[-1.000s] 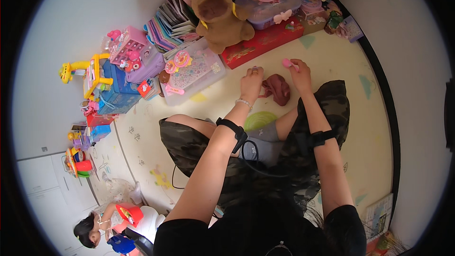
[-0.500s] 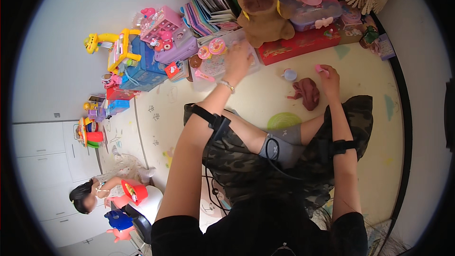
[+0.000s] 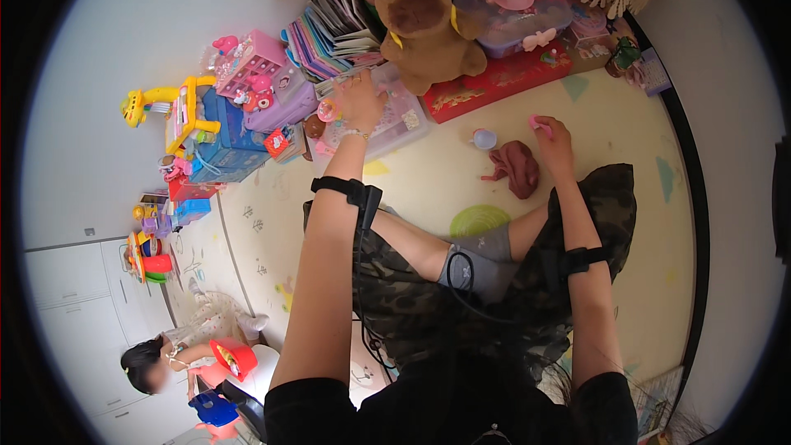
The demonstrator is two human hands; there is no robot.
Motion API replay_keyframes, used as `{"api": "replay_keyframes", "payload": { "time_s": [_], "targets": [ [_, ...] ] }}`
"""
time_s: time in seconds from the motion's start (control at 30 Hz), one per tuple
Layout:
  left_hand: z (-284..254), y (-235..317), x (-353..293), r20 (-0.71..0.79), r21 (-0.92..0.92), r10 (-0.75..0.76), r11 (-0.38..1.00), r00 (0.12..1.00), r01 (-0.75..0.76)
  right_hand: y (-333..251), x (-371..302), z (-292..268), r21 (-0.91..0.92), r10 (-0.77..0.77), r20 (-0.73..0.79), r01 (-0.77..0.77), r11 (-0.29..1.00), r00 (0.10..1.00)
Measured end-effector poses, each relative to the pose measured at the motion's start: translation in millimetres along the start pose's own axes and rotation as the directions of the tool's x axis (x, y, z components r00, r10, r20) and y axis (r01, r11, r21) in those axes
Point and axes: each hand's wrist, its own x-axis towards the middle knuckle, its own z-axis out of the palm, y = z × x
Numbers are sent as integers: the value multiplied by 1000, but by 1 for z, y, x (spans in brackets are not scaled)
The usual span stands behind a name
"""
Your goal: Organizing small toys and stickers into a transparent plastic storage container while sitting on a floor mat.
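My left hand [image 3: 360,105] reaches over a clear plastic box [image 3: 399,133], its fingers apart above pink round tubs. One pink tub [image 3: 328,110] shows beside the fingers; the hand covers the place of the other. A brown round piece [image 3: 314,126] and a pink stick-like piece [image 3: 325,148] lie by it. My right hand [image 3: 556,148] is closed on a small pink piece [image 3: 539,124], whose exact kind I cannot make out. Below and left of that hand, a reddish-brown crumpled soft thing [image 3: 517,169] lies on the mat, near a small clear cup [image 3: 484,139].
A brown plush toy [image 3: 428,33] leans behind a red box [image 3: 498,86]. Books [image 3: 334,33], a purple case [image 3: 280,103] and a blue bin [image 3: 235,136] line the left. A child [image 3: 194,346] with a red bucket [image 3: 236,358] is at lower left. A wall stands at right.
My left hand has moved left across the clear box and now covers one pink tub. My right hand still holds the pink piece. The whole view has shifted slightly.
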Motion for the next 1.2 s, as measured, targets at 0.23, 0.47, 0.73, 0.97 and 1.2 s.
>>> {"api": "replay_keyframes", "payload": {
  "time_s": [0.23,0.47,0.73,0.97,1.2],
  "targets": [
    [-66,22,-39,-100,-156,177,969,979,-191,-6,3,-7,16,70,-70,-69,997,995],
    [-79,106,-67,40,-647,371,717,928,-259,-39,7,-14,393,-48,115,-1,920,992],
    [-47,179,-80,120,-790,372,597,921,-138,-73,-11,-21,162,-132,273,89,983,953],
    [-78,77,-86,166,-600,525,726,835,-337,-33,2,-21,-78,-44,-18,42,996,999],
    [-57,-124,-94,367,-197,230,966,901,-166,60,33,-20,-261,213,-236,-273,926,948]
  ]
}}
